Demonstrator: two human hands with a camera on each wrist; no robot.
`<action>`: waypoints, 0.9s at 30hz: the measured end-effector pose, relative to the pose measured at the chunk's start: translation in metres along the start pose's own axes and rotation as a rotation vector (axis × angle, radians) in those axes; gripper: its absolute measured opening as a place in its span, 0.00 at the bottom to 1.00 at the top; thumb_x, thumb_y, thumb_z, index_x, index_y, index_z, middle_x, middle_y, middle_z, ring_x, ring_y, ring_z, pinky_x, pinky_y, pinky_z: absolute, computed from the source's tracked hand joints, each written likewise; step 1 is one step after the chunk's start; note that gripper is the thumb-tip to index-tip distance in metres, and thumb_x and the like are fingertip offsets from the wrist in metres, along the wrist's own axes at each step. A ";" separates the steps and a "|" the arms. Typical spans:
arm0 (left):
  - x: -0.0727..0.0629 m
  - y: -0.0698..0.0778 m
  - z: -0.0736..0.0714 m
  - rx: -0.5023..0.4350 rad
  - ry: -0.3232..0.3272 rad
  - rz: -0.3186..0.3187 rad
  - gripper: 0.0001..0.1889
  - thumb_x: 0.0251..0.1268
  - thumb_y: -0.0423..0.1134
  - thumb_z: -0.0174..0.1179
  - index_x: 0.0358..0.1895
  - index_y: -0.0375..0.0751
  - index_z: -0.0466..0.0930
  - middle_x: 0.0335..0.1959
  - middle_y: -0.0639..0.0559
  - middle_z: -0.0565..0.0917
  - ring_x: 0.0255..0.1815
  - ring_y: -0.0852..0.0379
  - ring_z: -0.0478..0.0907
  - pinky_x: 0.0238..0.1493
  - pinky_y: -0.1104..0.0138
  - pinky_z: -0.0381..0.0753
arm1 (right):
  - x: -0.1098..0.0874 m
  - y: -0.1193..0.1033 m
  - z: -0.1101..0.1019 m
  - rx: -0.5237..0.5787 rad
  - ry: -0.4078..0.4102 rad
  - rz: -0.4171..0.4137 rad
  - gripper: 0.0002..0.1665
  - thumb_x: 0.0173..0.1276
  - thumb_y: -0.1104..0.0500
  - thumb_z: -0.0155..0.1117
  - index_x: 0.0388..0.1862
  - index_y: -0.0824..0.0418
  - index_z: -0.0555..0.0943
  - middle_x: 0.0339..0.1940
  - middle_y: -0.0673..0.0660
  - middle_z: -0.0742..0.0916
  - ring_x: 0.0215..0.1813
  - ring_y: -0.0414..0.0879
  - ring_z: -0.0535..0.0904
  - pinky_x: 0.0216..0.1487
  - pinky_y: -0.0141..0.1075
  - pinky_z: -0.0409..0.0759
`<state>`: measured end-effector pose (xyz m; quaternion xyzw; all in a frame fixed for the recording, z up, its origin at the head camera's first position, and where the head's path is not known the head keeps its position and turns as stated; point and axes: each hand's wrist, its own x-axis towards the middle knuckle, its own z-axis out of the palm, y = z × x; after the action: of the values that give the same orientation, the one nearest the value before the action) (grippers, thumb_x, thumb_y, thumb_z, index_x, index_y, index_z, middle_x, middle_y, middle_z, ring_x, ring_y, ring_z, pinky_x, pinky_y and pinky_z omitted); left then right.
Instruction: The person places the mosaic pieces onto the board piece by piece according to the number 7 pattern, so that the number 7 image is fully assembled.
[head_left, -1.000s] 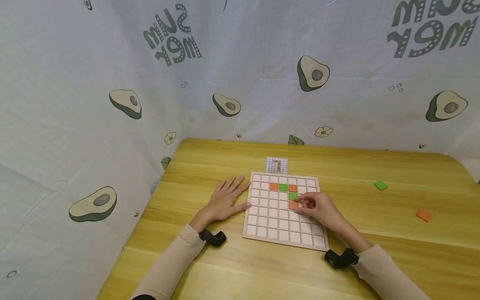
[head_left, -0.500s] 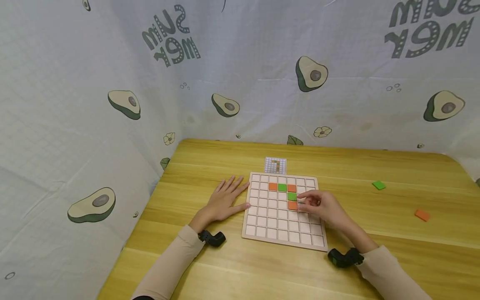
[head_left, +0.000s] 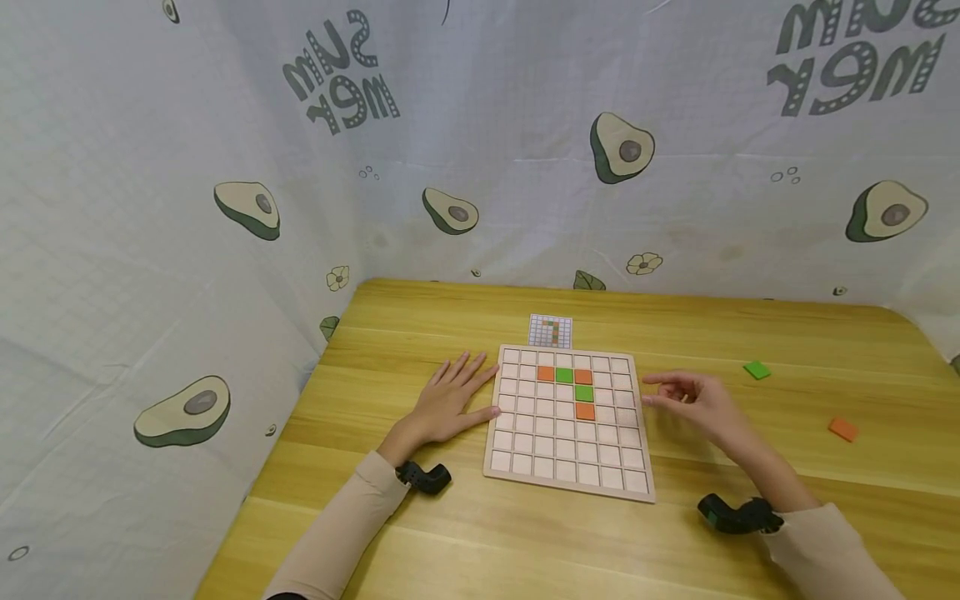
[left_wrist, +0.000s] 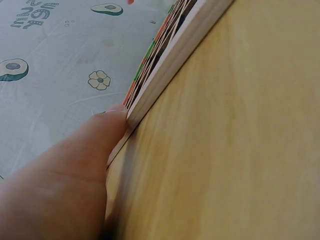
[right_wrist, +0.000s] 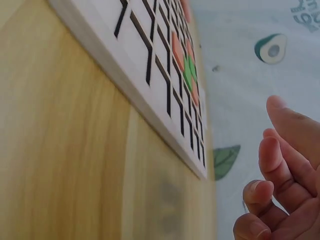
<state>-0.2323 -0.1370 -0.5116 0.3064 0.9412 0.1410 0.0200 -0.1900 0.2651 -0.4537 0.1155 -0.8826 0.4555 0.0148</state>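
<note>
Beige sleeves point(head_left: 352, 517) and black wrist cameras point(head_left: 738, 514) come nearest. On the wooden worktop point(head_left: 540, 550) lies a pale grid board point(head_left: 566, 427); at its nine o'clock, the left hand point(head_left: 442, 408) spreads its fingers wide, thumb touching the edge. Just off three o'clock, the right hand point(head_left: 703, 406) curls loosely, thumb and forefinger narrowly parted. Well beyond it lies a loose orange tile point(head_left: 843, 429). Inset tiles point(head_left: 584, 393), three orange and two green, hook across the board. A loose green tile point(head_left: 757, 369) sits between two and three, a gridded card point(head_left: 551, 331) at twelve, a printed curtain point(head_left: 525, 167) behind.
</note>
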 end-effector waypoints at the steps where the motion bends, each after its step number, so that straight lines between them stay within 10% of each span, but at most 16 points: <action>1: 0.000 0.000 0.000 -0.002 0.001 0.001 0.40 0.74 0.68 0.40 0.82 0.56 0.46 0.82 0.51 0.44 0.81 0.48 0.35 0.77 0.50 0.33 | -0.002 0.002 -0.004 -0.004 0.013 -0.003 0.19 0.67 0.61 0.71 0.51 0.74 0.84 0.27 0.51 0.80 0.27 0.40 0.71 0.22 0.31 0.67; 27: -0.001 0.002 -0.001 0.002 0.007 0.002 0.39 0.74 0.68 0.41 0.82 0.56 0.47 0.82 0.50 0.46 0.81 0.47 0.36 0.77 0.49 0.33 | -0.064 0.067 -0.102 -0.090 0.234 0.255 0.09 0.69 0.50 0.69 0.48 0.40 0.86 0.30 0.35 0.81 0.32 0.36 0.72 0.25 0.34 0.64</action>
<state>-0.2309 -0.1363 -0.5105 0.3069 0.9410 0.1413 0.0162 -0.1503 0.3972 -0.4560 -0.0517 -0.9018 0.4241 0.0646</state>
